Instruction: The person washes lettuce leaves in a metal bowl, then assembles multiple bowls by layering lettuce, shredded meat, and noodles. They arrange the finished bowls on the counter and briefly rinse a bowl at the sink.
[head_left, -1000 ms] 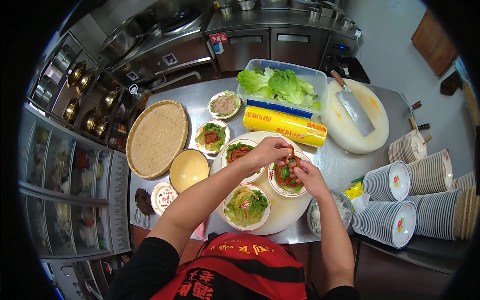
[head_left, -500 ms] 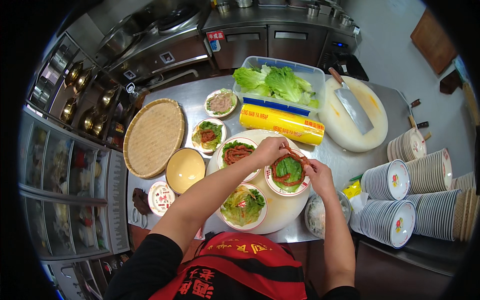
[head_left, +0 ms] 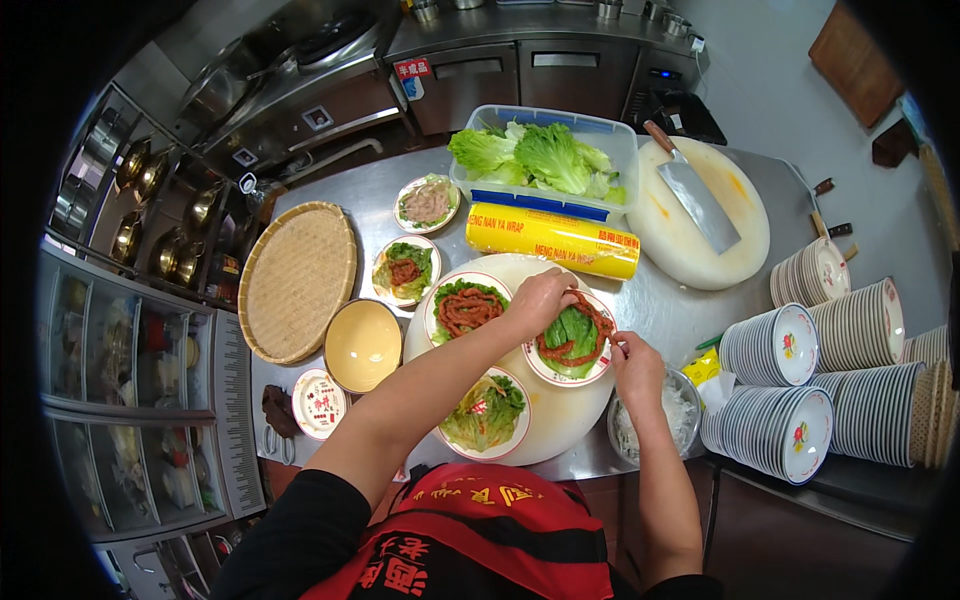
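Observation:
Both hands are at a white plate [head_left: 550, 376] of green lettuce leaves [head_left: 570, 332] on a round white cutting board [head_left: 565, 430]. A long reddish meat strip [head_left: 601, 322] curves in a ring over the leaves. My left hand [head_left: 540, 303] pinches it at the plate's far left edge. At the right rim, the fingers of my right hand [head_left: 637, 365] are closed on the strip's other part. Left of it, a second plate has a coiled meat strip [head_left: 470, 310] on lettuce. Nearer me, a third plate holds lettuce [head_left: 483, 415] with small reddish bits, partly behind my left forearm.
Beyond the board lie a yellow wrap roll [head_left: 552, 240] and a plastic box of lettuce [head_left: 545, 165]. A cleaver [head_left: 700, 205] rests on another board [head_left: 680, 260]. Plate stacks [head_left: 765, 435] and a bowl of white shreds [head_left: 655, 415] stand right; a woven tray [head_left: 298, 280] and yellow bowl [head_left: 363, 345] left.
The meat strip has come down closer onto the lettuce along the right side of the plate. My right hand has shifted slightly downward; my left stays near the same spot on the plate.

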`<state>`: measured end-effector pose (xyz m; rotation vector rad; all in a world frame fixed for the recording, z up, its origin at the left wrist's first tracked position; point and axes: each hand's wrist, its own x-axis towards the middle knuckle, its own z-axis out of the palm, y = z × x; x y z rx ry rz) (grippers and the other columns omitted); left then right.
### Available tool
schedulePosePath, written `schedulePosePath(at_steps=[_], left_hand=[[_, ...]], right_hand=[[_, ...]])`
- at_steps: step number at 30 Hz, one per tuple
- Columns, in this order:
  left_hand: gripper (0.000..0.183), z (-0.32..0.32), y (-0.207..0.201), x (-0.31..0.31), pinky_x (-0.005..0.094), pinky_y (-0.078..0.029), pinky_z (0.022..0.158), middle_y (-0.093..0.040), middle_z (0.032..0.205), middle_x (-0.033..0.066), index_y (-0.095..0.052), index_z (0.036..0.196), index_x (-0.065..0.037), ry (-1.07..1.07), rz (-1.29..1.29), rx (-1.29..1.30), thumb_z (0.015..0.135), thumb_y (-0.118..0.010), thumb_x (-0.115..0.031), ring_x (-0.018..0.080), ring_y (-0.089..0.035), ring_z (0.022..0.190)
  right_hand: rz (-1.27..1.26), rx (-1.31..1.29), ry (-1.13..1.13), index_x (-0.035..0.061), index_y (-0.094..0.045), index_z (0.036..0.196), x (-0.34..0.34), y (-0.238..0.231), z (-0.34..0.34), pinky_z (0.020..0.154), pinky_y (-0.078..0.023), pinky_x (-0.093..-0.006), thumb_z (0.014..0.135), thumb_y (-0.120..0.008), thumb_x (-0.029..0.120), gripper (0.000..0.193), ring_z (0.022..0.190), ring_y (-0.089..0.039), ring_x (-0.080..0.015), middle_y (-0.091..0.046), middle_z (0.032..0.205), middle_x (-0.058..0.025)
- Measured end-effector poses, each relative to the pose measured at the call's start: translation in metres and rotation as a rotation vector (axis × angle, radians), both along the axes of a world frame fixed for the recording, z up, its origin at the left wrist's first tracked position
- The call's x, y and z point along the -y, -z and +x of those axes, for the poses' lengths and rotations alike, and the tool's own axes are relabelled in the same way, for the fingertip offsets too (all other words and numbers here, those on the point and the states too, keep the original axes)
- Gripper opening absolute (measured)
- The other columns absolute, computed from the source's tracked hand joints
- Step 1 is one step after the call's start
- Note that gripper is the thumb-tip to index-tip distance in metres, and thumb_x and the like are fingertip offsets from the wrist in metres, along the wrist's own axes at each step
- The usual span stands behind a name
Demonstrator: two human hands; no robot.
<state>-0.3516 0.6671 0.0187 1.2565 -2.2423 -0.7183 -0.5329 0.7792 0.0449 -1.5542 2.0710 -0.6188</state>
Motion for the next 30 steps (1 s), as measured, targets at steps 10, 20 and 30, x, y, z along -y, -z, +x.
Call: schedulePosePath(at_steps=[10, 20, 30], left_hand=[[0.01, -0.005, -0.002, 0.001, 0.041, -0.049, 0.073, -0.058, 0.086, 0.0116, -0.066, 0.087, -0.006, 0.042, -0.11, 0.044, 0.081, -0.065, -0.014, 0.032, -0.059, 0.084], [0.015, 0.033, -0.017, -0.044, 0.0402, -0.049, 0.074, -0.057, 0.089, 0.0115, -0.067, 0.093, -0.006, 0.133, 0.029, 0.026, 0.079, -0.066, -0.01, 0.0315, -0.059, 0.087], [0.021, 0.051, -0.026, -0.051, 0.0402, -0.048, 0.077, -0.053, 0.096, 0.0136, -0.069, 0.095, -0.008, 0.234, 0.042, 0.204, 0.078, -0.058, -0.007, 0.0298, -0.056, 0.097]], right_hand=[[0.108, 0.373, 0.175, 0.0055, -0.055, 0.116, -0.019, -0.007, 0.028, 0.067, -0.055, -0.036, 0.084, -0.059, 0.004, 0.033, 0.08, -0.066, -0.0279, -0.064, 0.101, -0.0169], [0.324, 0.912, 0.31, 0.003, -0.055, 0.117, -0.038, -0.02, 0.033, 0.068, -0.056, -0.0311, 0.087, -0.052, -0.001, 0.03, 0.085, -0.064, -0.0226, -0.059, 0.111, -0.0146], [-0.125, -0.185, -0.495, 0.0074, -0.065, 0.099, 0.01, -0.009, 0.034, 0.072, -0.051, -0.0411, 0.079, -0.058, 0.004, 0.022, 0.084, -0.062, -0.0307, -0.056, 0.096, -0.0131]])
